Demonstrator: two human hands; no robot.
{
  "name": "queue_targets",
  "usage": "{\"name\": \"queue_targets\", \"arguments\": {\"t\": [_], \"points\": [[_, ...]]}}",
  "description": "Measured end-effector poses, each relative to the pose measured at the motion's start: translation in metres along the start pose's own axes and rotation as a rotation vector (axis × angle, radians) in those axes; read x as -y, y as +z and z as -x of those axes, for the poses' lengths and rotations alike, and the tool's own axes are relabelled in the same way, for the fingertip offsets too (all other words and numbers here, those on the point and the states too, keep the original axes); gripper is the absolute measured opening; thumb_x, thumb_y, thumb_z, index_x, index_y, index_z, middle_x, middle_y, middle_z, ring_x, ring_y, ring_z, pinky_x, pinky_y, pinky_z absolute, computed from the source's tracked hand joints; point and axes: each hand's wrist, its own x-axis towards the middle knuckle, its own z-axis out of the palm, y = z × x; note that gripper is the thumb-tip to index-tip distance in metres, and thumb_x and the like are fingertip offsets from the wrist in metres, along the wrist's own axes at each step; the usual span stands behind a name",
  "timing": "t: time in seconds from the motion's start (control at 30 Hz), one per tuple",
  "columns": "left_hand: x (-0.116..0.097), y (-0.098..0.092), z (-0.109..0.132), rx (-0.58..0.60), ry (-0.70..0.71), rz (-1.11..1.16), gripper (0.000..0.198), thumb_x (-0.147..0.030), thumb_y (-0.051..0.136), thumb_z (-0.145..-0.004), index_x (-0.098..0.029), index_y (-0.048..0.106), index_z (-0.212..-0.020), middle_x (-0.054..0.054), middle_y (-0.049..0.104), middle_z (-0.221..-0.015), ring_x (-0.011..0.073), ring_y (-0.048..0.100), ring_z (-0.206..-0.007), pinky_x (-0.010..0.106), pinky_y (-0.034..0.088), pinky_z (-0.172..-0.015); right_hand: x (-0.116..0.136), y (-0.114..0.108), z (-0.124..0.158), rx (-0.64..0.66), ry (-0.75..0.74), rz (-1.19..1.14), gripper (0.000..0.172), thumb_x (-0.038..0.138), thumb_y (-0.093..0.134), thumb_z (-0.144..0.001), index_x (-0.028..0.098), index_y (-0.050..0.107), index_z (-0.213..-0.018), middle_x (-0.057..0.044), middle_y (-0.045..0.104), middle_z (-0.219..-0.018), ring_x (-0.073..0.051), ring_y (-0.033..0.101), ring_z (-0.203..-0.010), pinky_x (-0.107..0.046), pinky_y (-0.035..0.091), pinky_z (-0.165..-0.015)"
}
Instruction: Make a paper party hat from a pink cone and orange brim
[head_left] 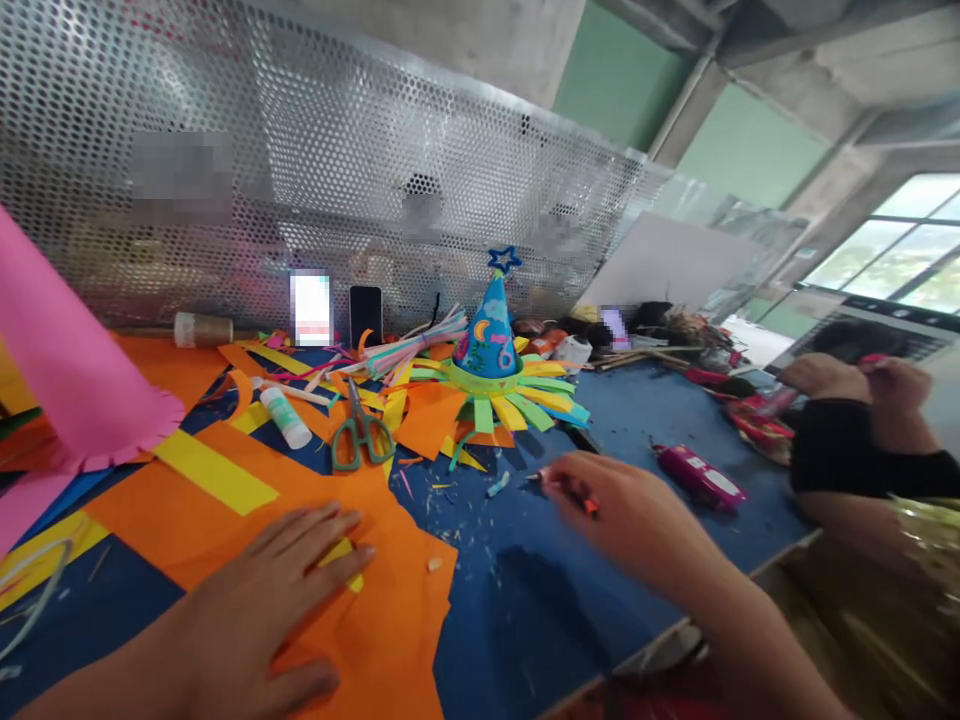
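My left hand (274, 590) lies flat with its fingers spread on a sheet of orange paper (180, 510), holding nothing. My right hand (626, 515) hovers over the blue tabletop (510, 620), its fingers pinching a small orange-tipped stick (590, 507). Beyond it stands a blue paper party hat (489, 335) with a star on top and a brim of green, yellow and orange strips. Green-handled scissors (362, 432) lie between my hands, and a white glue stick (285, 417) lies left of them. A pink paper cone (71, 350) with a fringed edge intrudes at the left.
A co-worker's hands (862, 395) work at the right, above red craft items. A magenta tube (700, 476) lies near my right hand. Paper scraps litter the table. A perforated metal panel (315, 170) stands behind it, with a phone (366, 315) and a tape roll (204, 329) against it.
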Motion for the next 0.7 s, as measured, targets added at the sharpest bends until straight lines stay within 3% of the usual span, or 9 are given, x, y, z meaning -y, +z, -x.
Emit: {"name": "queue_targets", "arguments": {"t": [0.07,0.13,0.23,0.33,0.43,0.5,0.6,0.7], "points": [[0.001,0.002,0.002,-0.004,0.01,-0.022,0.086,-0.066,0.069,-0.09,-0.041,0.034,-0.165,0.005,0.048,-0.165,0.0355,0.055,-0.145,0.045,0.056,-0.108,-0.035,0.001,0.021,-0.02,0.255,0.103,0.033,0.056,0.056,-0.095,0.028,0.072,-0.089,-0.005,0.076,-0.083,-0.026,0.071,-0.071,-0.034,0.046,-0.062],[0.002,0.011,0.006,-0.015,0.026,-0.055,0.088,-0.069,0.068,-0.089,-0.041,0.034,-0.165,0.005,0.049,-0.165,0.0346,0.055,-0.145,0.043,0.057,-0.107,-0.058,0.006,0.04,-0.006,0.42,0.117,0.047,0.071,0.056,-0.09,0.027,0.072,-0.096,-0.006,0.075,-0.081,-0.028,0.072,-0.071,-0.036,0.046,-0.062],[0.001,0.031,0.013,-0.083,-0.04,-0.084,0.088,-0.073,0.064,-0.088,-0.041,0.035,-0.165,0.003,0.048,-0.167,0.0354,0.052,-0.147,0.048,0.052,-0.113,-0.068,0.017,0.056,0.053,0.481,0.088,0.055,0.075,0.054,-0.09,0.028,0.072,-0.111,-0.007,0.078,-0.094,-0.03,0.075,-0.081,-0.037,0.048,-0.066],[0.003,0.041,0.016,-0.124,-0.113,-0.082,0.087,-0.078,0.062,-0.087,-0.043,0.038,-0.162,0.002,0.048,-0.167,0.037,0.05,-0.148,0.054,0.046,-0.118,-0.06,0.03,0.051,0.098,0.48,0.098,0.049,0.072,0.054,-0.091,0.027,0.071,-0.105,-0.008,0.079,-0.103,-0.031,0.075,-0.088,-0.036,0.046,-0.067],[0.007,0.03,0.013,-0.092,-0.037,-0.072,0.087,-0.077,0.067,-0.084,-0.043,0.043,-0.16,0.003,0.054,-0.163,0.0351,0.056,-0.142,0.046,0.052,-0.113,-0.056,0.04,0.037,0.072,0.517,0.106,0.04,0.064,0.056,-0.089,0.026,0.066,-0.093,-0.009,0.078,-0.097,-0.031,0.075,-0.085,-0.035,0.045,-0.065],[0.008,0.015,0.008,-0.049,0.022,-0.058,0.083,-0.072,0.07,-0.085,-0.041,0.047,-0.158,0.004,0.057,-0.16,0.0339,0.06,-0.139,0.042,0.056,-0.108,-0.062,0.044,0.032,0.041,0.558,0.071,0.036,0.06,0.057,-0.086,0.026,0.065,-0.096,-0.009,0.078,-0.094,-0.032,0.075,-0.083,-0.037,0.046,-0.066],[0.004,-0.001,0.0,-0.055,0.001,-0.016,0.071,-0.063,0.071,-0.089,-0.037,0.054,-0.153,0.006,0.06,-0.156,0.0344,0.061,-0.137,0.044,0.055,-0.109,-0.079,0.047,0.036,-0.029,0.605,-0.034,0.044,0.062,0.056,-0.079,0.026,0.063,-0.102,-0.008,0.076,-0.085,-0.034,0.074,-0.077,-0.04,0.049,-0.066],[-0.005,-0.005,-0.007,-0.087,-0.044,0.031,0.061,-0.058,0.07,-0.092,-0.033,0.06,-0.147,0.009,0.063,-0.153,0.0348,0.061,-0.135,0.048,0.052,-0.113,-0.096,0.043,0.047,-0.149,0.59,-0.199,0.044,0.067,0.058,-0.075,0.027,0.058,-0.092,-0.004,0.067,-0.066,-0.029,0.067,-0.059,-0.039,0.05,-0.057]]}}
